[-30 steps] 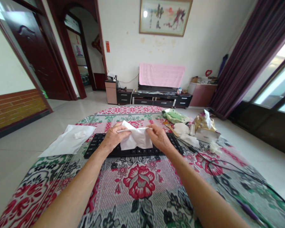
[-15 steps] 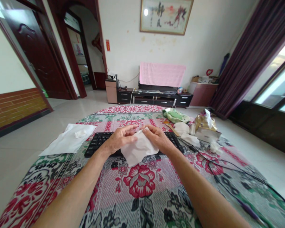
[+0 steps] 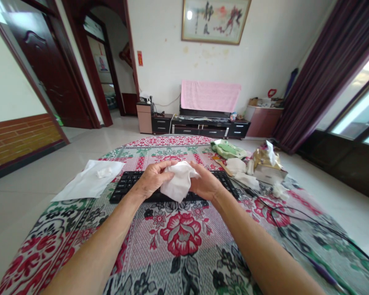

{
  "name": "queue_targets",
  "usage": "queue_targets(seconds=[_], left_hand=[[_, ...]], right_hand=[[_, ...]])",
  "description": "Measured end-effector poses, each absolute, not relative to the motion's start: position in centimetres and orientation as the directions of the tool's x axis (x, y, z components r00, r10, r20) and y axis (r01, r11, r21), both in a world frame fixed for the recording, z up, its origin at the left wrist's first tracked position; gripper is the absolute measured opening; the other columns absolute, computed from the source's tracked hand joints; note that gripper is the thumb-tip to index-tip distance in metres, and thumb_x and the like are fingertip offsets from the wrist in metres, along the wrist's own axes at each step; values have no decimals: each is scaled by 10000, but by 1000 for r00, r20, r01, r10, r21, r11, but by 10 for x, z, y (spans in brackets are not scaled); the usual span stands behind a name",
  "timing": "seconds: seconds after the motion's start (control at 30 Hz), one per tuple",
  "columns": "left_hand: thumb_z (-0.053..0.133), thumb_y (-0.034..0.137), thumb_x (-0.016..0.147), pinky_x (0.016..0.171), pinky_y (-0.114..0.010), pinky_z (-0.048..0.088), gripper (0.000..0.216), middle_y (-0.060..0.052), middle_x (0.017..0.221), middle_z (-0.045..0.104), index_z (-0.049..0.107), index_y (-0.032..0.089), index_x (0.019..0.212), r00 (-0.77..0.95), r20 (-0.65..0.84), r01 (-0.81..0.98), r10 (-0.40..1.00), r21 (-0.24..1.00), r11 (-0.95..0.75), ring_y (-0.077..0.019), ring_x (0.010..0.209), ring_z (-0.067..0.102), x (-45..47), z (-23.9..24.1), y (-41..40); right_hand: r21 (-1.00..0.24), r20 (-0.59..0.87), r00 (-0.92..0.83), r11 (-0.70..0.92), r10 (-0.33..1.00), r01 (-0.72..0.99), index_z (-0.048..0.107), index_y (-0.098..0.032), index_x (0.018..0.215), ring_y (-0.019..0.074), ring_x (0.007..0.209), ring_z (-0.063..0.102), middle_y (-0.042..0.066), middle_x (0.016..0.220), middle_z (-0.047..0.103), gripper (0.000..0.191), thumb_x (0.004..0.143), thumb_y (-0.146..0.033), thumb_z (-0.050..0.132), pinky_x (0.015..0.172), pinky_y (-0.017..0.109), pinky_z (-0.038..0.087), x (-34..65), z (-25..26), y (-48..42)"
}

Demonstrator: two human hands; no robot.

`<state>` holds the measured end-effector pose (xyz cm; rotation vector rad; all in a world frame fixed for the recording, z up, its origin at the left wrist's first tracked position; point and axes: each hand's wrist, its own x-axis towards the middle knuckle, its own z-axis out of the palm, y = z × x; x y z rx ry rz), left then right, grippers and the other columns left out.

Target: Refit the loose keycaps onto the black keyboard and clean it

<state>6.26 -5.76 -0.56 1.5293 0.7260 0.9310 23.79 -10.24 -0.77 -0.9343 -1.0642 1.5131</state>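
Between my hands, a white tissue [image 3: 177, 183] hangs crumpled over the middle of a black keyboard [image 3: 126, 184]. The thumb and fingers of my left hand [image 3: 153, 179] pinch its left edge. My right hand [image 3: 205, 180] is at the tissue's right side, with its fingers curled behind it and partly hidden. Both hands are above the keys, and the tissue and hands cover the keyboard's centre. The keyboard lies flat on the floral tablecloth [image 3: 181, 233].
At left lies a white sheet [image 3: 76, 184] with a small folded wad [image 3: 104, 172]. To the right are a brush [image 3: 223, 166], used tissues [image 3: 247, 180], a green packet [image 3: 229, 149] and a tissue box [image 3: 269, 174]. A black cable [image 3: 307, 221] runs along the right side.
The tissue has been gathered into a smaller, more bunched shape and raised slightly. My right hand has turned, its fingers now behind the tissue. My left hand has stayed nearly in place.
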Motion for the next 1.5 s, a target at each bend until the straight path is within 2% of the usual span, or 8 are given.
queue_targets(seconds=[0.4, 0.57, 0.7, 0.83, 1.03, 1.23, 1.37, 1.5], left_hand=[[620, 264, 638, 634, -256, 471, 490, -41, 891, 686, 624, 142, 1112, 161, 255, 216, 954, 934, -286, -152, 707, 596, 69, -15, -50], [609, 289, 654, 597, -260, 459, 497, -28, 797, 682, 614, 145, 1130, 162, 283, 298, 945, 899, -320, -156, 645, 583, 70, -21, -48], [579, 292, 693, 661, -268, 450, 325, -22, 771, 657, 675, 181, 983, 217, 448, 478, 867, 726, -494, -149, 660, 567, 69, -21, -50], [582, 280, 692, 749, -276, 440, 125, -40, 848, 630, 664, 190, 720, 258, 571, 492, 780, 617, -614, -164, 792, 567, 69, -19, -52], [598, 370, 687, 586, -244, 450, 221, 0, 699, 612, 599, 163, 765, 318, 269, 94, 909, 945, -312, -136, 634, 562, 73, -18, -53], [671, 390, 609, 554, -243, 463, 296, 27, 633, 599, 595, 155, 773, 217, 123, -92, 968, 990, -105, -124, 568, 554, 80, -23, -54], [604, 415, 674, 638, -271, 481, 320, -10, 707, 649, 633, 162, 867, 216, 235, 136, 948, 954, -267, -157, 647, 599, 74, -29, -47], [539, 321, 724, 876, -332, 427, 284, -78, 987, 653, 660, 190, 945, 270, 514, 599, 814, 572, -560, -225, 922, 592, 62, -42, -38]], right_hand=[[-938, 315, -43, 305, 948, -164, -51, -307, 1391, 158, 810, 617, 73, 1114, 590, 944, 719, -258, 610, 755, 343, 504, 227, -19, -101], [-922, 378, -7, 377, 926, 90, 234, -274, 1361, 154, 802, 599, 49, 1050, 603, 749, 702, -205, 583, 725, 323, 504, 227, -31, -96], [-843, 405, 153, 303, 902, 445, 597, -201, 1022, 137, 657, 545, 14, 774, 610, 319, 707, -249, 572, 653, 307, 474, 231, -36, -91], [-699, 565, 142, 380, 813, 605, 640, -195, 726, 168, 795, 545, 40, 817, 604, 81, 693, -238, 580, 754, 333, 440, 234, -27, -94], [-947, 312, 70, 304, 947, 106, 593, -187, 871, 142, 689, 569, 26, 784, 615, 243, 745, -392, 560, 639, 293, 464, 234, -14, -103], [-941, 202, 6, 196, 979, -277, 577, -171, 996, 142, 686, 586, 42, 824, 641, 355, 710, -381, 594, 663, 277, 473, 215, -24, -100], [-982, 189, 263, 190, 946, 24, 620, -160, 904, 169, 669, 580, 21, 713, 637, 292, 764, -376, 482, 638, 294, 467, 221, -33, -92], [-712, 570, 270, 302, 776, 634, 657, -233, 927, 186, 918, 575, 10, 950, 666, 309, 754, -153, 414, 859, 325, 417, 245, -36, -85]])
